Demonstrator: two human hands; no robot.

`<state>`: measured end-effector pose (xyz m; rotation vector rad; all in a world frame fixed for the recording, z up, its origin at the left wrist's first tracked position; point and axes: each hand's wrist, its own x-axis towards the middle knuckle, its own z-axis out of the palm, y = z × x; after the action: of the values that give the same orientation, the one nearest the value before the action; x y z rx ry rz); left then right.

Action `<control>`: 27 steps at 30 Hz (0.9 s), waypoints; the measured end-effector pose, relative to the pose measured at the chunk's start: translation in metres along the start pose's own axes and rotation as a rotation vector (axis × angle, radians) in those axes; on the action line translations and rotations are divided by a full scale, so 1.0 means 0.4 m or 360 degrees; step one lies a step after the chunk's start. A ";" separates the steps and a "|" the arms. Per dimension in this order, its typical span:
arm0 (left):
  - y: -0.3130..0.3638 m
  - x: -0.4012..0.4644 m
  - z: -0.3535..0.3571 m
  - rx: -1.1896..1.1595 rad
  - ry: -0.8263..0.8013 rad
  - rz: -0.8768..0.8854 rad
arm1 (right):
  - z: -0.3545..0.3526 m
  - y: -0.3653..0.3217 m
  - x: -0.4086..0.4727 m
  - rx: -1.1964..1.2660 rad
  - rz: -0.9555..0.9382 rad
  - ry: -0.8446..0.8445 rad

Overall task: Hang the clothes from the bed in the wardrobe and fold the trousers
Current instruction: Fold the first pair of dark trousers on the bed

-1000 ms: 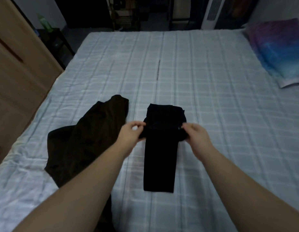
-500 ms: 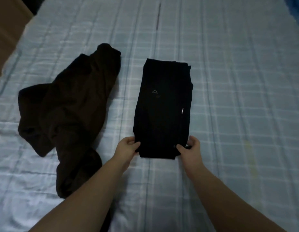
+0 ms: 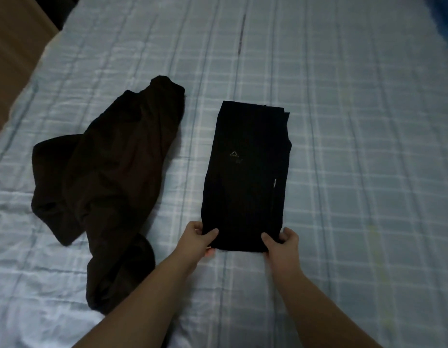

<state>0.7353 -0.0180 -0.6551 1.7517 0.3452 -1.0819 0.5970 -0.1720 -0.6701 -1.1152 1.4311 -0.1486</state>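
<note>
Black trousers point(image 3: 246, 172) lie folded into a long rectangle on the bed point(image 3: 356, 146), a small logo facing up. My left hand point(image 3: 199, 236) pinches their near left corner, thumb on top. My right hand point(image 3: 283, 243) pinches the near right corner the same way. To the left, a dark brown garment point(image 3: 104, 177) lies crumpled and unfolded on the sheet.
The bed wears a pale blue checked sheet. A brown wooden wardrobe side point(image 3: 14, 51) runs along the bed's left edge. A blue pillow corner point(image 3: 446, 18) shows at the top right.
A second ago both hands held the trousers' upper fold at mid length. They brought it down to the near end and now grip the near corners. The view tilted down.
</note>
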 end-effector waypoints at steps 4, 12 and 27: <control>0.022 0.000 0.006 0.0073 -0.0151 -0.0070 | 0.020 -0.008 0.012 0.0239 0.0174 -0.0179; -0.026 -0.087 -0.031 0.0213 -0.0357 -0.0296 | -0.043 0.052 -0.071 0.0103 0.0158 -0.0183; -0.292 -0.286 -0.096 -0.0131 -0.0204 -0.0179 | -0.125 0.269 -0.358 0.0525 0.0132 -0.0139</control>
<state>0.6139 0.0958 -0.6311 1.5973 0.4065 -1.2367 0.4679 -0.0439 -0.6304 -0.7820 1.3162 -0.2635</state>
